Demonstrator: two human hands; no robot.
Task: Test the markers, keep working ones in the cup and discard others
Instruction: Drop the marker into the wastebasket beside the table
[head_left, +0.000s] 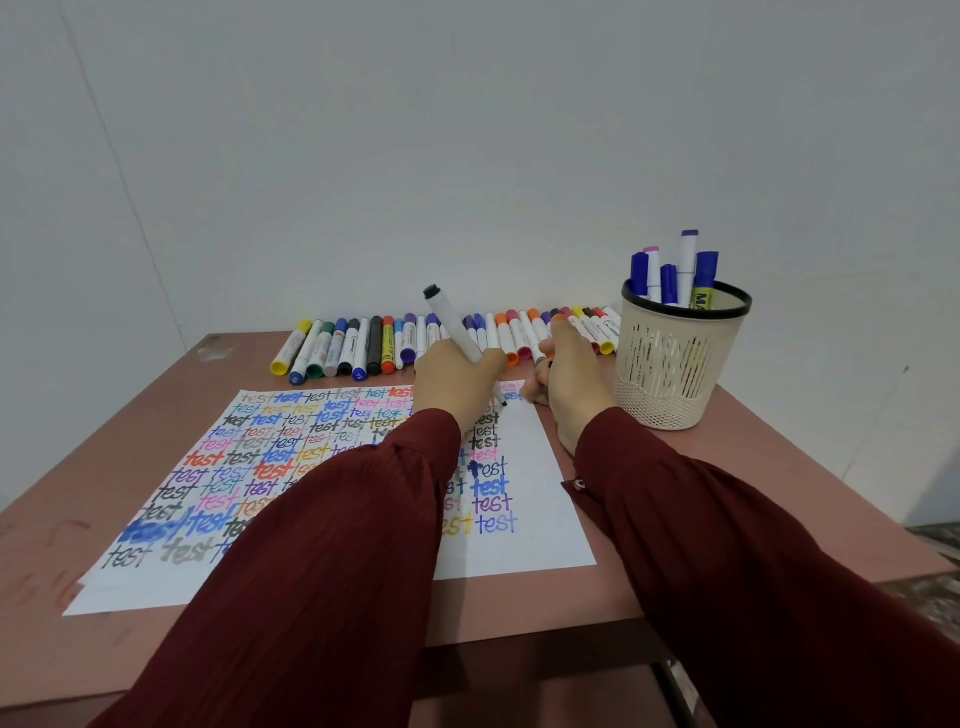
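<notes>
On the head view my left hand (457, 382) grips the white marker (453, 325), tip on the paper's (545, 519) blank top-right patch. My right hand (571, 384) lies curled at that corner, and I cannot tell whether it holds anything. I'd draw one slow, light stroke and judge the ink before using the cup (670, 364).

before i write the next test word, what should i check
1. Marker held in left hand: ok.
2. Tip bare and down at the paper: ok.
3. Blank space right of the tip: ok.
4. Right hand at the paper's top corner: ok.
5. Cap in right hand: cannot tell.
6. Cup upright, room for more: ok.
</notes>
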